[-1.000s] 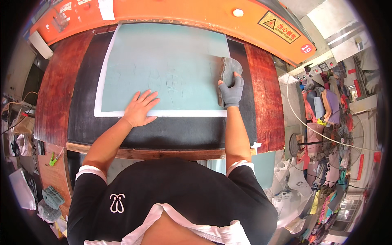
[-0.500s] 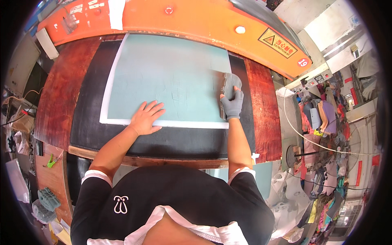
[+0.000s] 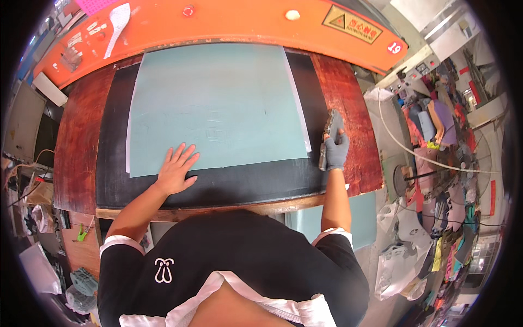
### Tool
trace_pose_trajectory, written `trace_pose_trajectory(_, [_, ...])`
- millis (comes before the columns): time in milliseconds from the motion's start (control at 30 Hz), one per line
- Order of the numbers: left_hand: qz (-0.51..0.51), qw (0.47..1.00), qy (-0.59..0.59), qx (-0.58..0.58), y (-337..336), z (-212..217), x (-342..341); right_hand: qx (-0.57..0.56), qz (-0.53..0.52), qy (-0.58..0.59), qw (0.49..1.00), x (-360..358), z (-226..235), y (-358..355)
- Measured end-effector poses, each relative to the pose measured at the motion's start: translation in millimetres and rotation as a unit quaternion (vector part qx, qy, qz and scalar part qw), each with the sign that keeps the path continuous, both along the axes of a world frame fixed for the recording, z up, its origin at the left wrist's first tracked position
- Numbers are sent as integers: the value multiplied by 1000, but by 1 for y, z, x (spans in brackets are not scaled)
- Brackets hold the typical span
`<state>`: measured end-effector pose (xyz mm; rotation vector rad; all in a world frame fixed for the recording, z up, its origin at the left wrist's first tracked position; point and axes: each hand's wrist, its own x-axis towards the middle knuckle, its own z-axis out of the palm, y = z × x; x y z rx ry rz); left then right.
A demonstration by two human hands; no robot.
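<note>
A teal sheet (image 3: 218, 103) lies over a white layer on a black board (image 3: 250, 182). The white shows along its left and right edges. My bare left hand (image 3: 177, 171) rests flat with fingers spread, fingertips on the sheet's front-left part. To the right of the sheet, my right hand (image 3: 336, 150), in a grey glove with bare fingertips, grips a grey block with a ridged edge (image 3: 330, 131). The block is tilted up on its side where the black board meets the reddish board (image 3: 357, 131). Whether it touches the surface, I cannot tell.
An orange machine beam (image 3: 229, 22) crosses behind the sheet, with a white spoon-shaped thing (image 3: 118, 24) on it. More teal sheets (image 3: 362, 218) lie lower at the right front. Beyond stand a hanging cable (image 3: 414, 155) and piles of coloured pieces (image 3: 447, 122).
My right hand has carried the grey block rightward off the teal sheet. The teal sheet has shifted nearer and covers the white front border. My left hand moved slightly left; the view shifted too.
</note>
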<state>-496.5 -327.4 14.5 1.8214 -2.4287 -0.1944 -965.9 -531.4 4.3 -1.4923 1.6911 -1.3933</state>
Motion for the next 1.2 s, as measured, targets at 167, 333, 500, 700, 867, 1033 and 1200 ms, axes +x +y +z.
trace_pose_trajectory(167, [-23, 997, 64, -45, -2, 15, -23, 103, -64, 401, 908, -23, 10, 28])
trace_pose_trajectory(333, [-119, 986, 83, -86, -55, 2, -128, 147, -55, 400, 903, -17, 19, 31])
trace_pose_trajectory(500, [-101, 993, 0, -66, -101, -6, -155, 121, -60, 398, 907, -17, 17, 34])
trace_pose_trajectory(700, [-92, 996, 6, 20, -125, 0, -139, 170, -56, 407, 896, -20, 14, 29])
trace_pose_trajectory(867, [-96, 993, -25, 56, -109, 5, -150, 225, -44, 415, 881, -15, 25, 26])
trace_pose_trajectory(1033, [-110, 986, 51, 115, -61, 13, -173, 217, -58, 394, 891, -9, 29, 28])
trace_pose_trajectory(1200, [-107, 978, 175, 36, -52, 24, -125, 189, -43, 364, 911, -22, 19, 24])
